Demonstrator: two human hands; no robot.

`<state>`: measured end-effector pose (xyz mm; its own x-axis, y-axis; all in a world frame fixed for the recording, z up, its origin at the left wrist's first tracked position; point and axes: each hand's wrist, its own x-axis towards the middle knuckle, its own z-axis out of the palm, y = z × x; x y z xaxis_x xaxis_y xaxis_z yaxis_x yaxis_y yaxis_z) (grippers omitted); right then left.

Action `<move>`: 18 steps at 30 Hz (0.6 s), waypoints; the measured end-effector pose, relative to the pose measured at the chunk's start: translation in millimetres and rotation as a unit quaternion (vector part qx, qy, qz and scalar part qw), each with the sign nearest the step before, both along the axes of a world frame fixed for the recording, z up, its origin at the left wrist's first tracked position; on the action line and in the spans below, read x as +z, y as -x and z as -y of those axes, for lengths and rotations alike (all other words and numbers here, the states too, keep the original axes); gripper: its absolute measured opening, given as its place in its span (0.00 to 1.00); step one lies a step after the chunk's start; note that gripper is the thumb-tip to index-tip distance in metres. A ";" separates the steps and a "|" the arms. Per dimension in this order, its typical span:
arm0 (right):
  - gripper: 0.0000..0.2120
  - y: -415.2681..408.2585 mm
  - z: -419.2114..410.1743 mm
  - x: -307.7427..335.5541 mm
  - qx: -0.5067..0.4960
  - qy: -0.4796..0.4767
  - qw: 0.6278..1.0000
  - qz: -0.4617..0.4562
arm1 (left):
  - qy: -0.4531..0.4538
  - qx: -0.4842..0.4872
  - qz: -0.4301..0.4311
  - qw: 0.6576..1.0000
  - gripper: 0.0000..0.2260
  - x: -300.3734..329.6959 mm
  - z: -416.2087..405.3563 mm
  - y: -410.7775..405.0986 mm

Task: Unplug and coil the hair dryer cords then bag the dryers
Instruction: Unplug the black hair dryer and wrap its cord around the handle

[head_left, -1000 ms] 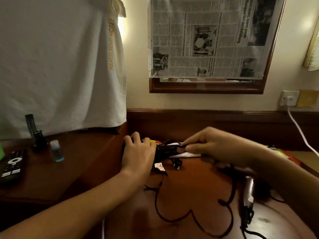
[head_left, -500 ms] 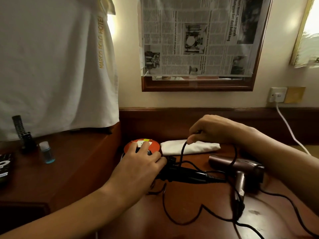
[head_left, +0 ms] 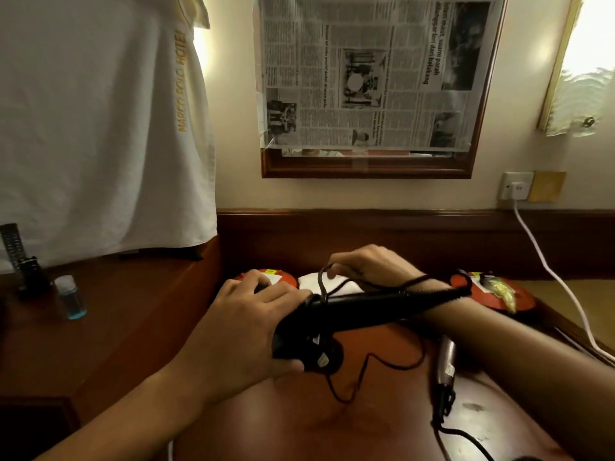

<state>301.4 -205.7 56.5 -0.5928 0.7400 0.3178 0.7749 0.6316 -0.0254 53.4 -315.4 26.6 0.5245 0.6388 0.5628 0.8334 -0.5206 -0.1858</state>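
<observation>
My left hand point(head_left: 246, 331) grips the body end of a black hair dryer point(head_left: 359, 309), held level above the wooden desk point(head_left: 332, 434). My right hand point(head_left: 369, 266) reaches over it and pinches a loop of its black cord point(head_left: 321, 279); the cord runs along the handle and over my right forearm, with slack lying on the desk. A second, brownish hair dryer point(head_left: 446, 361) lies on the desk under my right forearm, mostly hidden, its black cord point(head_left: 466, 437) trailing toward me. A white folded bag point(head_left: 311, 281) lies behind my hands.
Two red round things point(head_left: 499, 296) sit at the desk's back, one behind each hand. A white cable point(head_left: 559, 277) hangs from the wall socket point(head_left: 515, 186). On the left ledge stand a small bottle point(head_left: 70, 297) and a remote point(head_left: 15, 251). A white towel point(head_left: 100, 128) hangs above.
The black dryer has been lifted off the desk in my left hand. My right hand has drawn the cord up and over the handle into a loop.
</observation>
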 end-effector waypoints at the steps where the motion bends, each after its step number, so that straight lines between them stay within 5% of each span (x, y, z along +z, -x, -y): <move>1: 0.08 3.3 0.0 -8.2 0.000 0.024 1.000 0.014 | -0.005 0.011 0.028 1.000 0.36 3.1 -0.5 -1.1; 9: 0.15 27.3 32.4 -33.0 -0.013 0.044 0.999 -0.021 | 0.081 0.140 0.174 0.971 0.36 13.8 -24.9 9.8; 18: 0.12 55.5 75.0 -11.2 0.011 0.017 0.999 0.033 | 0.099 0.280 0.094 0.950 0.35 14.8 -49.3 5.0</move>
<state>245.9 -280.7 45.2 -0.6273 0.7368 0.2522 0.7619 0.6477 0.0028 48.4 -266.1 41.5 -0.0260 0.8910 0.4532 0.9988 0.0041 0.0492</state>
